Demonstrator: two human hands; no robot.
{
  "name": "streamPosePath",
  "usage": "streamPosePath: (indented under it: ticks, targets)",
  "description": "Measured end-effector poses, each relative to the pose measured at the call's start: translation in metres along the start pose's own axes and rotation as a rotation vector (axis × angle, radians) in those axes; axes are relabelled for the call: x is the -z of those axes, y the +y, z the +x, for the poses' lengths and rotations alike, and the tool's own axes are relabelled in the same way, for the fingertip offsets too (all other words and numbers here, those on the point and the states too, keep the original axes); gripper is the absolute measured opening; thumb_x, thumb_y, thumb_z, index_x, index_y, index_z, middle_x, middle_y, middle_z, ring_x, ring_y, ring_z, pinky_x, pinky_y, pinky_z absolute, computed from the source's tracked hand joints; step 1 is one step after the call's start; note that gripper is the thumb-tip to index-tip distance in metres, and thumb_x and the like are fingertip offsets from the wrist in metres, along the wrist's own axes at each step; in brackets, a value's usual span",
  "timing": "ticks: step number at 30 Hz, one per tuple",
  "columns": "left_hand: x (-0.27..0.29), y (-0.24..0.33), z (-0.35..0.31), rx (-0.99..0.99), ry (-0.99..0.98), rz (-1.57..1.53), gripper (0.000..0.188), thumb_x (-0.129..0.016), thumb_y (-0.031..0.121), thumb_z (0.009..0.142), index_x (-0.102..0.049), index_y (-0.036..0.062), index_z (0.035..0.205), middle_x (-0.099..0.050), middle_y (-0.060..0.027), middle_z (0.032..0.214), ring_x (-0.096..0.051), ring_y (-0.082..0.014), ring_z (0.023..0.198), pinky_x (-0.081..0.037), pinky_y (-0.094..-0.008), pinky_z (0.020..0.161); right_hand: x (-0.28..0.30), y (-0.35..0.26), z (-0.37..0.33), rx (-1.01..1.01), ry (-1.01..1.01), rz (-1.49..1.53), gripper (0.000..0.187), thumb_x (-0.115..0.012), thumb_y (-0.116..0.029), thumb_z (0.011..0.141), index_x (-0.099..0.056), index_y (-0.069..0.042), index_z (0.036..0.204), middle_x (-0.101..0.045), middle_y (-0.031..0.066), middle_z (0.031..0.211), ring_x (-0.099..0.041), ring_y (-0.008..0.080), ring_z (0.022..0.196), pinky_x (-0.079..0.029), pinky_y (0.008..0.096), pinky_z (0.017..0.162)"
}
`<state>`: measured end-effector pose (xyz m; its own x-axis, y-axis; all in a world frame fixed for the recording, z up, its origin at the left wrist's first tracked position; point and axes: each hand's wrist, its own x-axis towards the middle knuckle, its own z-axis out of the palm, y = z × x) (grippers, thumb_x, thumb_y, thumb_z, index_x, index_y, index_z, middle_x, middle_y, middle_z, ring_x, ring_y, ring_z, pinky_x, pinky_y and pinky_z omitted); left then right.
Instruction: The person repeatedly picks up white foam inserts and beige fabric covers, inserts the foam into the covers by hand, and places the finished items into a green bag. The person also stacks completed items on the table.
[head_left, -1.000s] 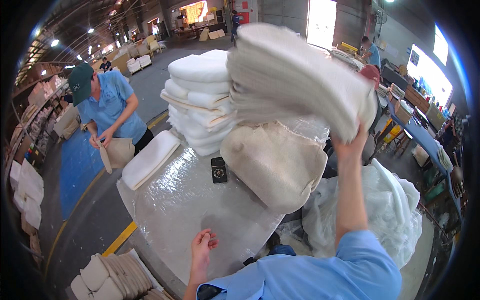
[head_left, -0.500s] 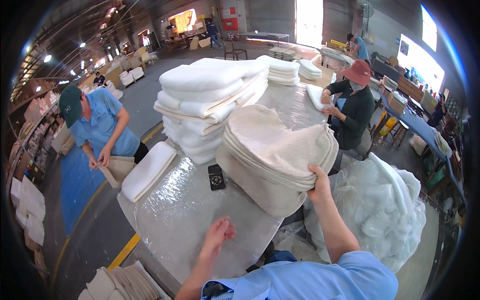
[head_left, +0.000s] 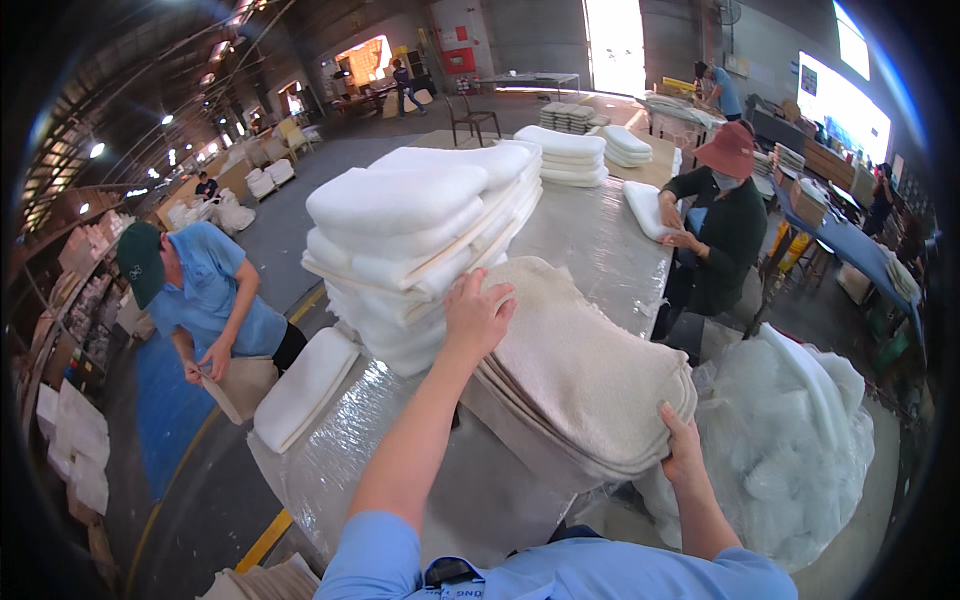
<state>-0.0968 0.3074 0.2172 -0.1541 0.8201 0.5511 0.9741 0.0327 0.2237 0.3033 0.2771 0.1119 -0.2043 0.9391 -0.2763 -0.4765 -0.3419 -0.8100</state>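
Big industrial hall [head_left: 350,200] around you, high roof, dim, bright doorway at the far end. Before you, a long surface [head_left: 505,515] covered in shiny clear plastic. To its right, a bulky clear plastic bag [head_left: 780,460] of white material. Two people nearby: one in a green cap [head_left: 140,262] at your left, handling a beige piece [head_left: 245,387]; one in a red hat [head_left: 725,150] across to the right, both hands on a white pad. Tall stack of white pads [head_left: 395,235] stands left of centre; a separate folded white pad [head_left: 305,392] lies near the left edge. Beige stack of cloth pieces [head_left: 590,365] sits right of the white one, over more beige cloth. Your right hand [head_left: 684,445] grips its near right edge, thumb on top. Your left hand [head_left: 478,318] is at its left end, beside the white pads, fingers bent and parted; cannot tell whether it grips.
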Motion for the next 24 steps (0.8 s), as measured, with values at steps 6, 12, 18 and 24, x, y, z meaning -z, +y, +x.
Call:
streamPosePath:
  ticks: [6,12,18,24]
  targets:
    - [-0.066,-0.039,-0.033,0.374,-0.26,-0.069,0.045,-0.059,0.045,0.104,-0.066,0.0384,0.148,-0.036,-0.0109,0.172,-0.046,-0.0412,0.148,-0.041,-0.0576,0.118,-0.002,-0.013,0.053,0.029,-0.041,-0.224,0.081,-0.083,-0.02,0.094,-0.042,-0.001,0.161,-0.056,0.0159,0.156,-0.059,0.028,0.137,-0.046,0.0439,0.116]
    - [-0.044,-0.059,-0.059,0.319,-0.046,-0.296,0.048,-0.062,0.034,0.106,-0.062,0.024,0.153,-0.038,-0.0216,0.17,-0.048,-0.0436,0.147,-0.041,-0.0471,0.121,-0.003,-0.122,0.134,0.29,-0.261,-0.808,0.092,-0.087,-0.014,0.089,-0.036,-0.002,0.165,-0.065,0.011,0.135,-0.064,0.0267,0.127,-0.052,0.0397,0.11]
    - [-0.015,-0.031,-0.197,0.729,0.178,-0.698,0.043,-0.063,0.02,0.108,-0.064,0.0038,0.147,-0.064,-0.0198,0.148,-0.066,-0.0287,0.129,-0.052,-0.0374,0.108,-0.205,-0.157,0.217,0.362,-0.486,-0.506,0.04,-0.065,-0.039,0.109,-0.064,-0.006,0.132,-0.067,0.0004,0.097,-0.063,0.0089,0.072,-0.048,0.0248,0.062]
    - [0.01,0.007,-0.362,1.105,0.2,-0.843,0.035,-0.06,0.017,0.111,-0.067,-0.0002,0.141,-0.074,-0.0146,0.127,-0.073,-0.021,0.11,-0.06,-0.0336,0.095,-0.384,-0.129,0.303,0.165,-0.461,-0.765,0.073,-0.065,-0.074,0.096,-0.063,-0.01,0.131,-0.07,0.0068,0.105,-0.062,0.0135,0.069,-0.045,0.0289,0.057]
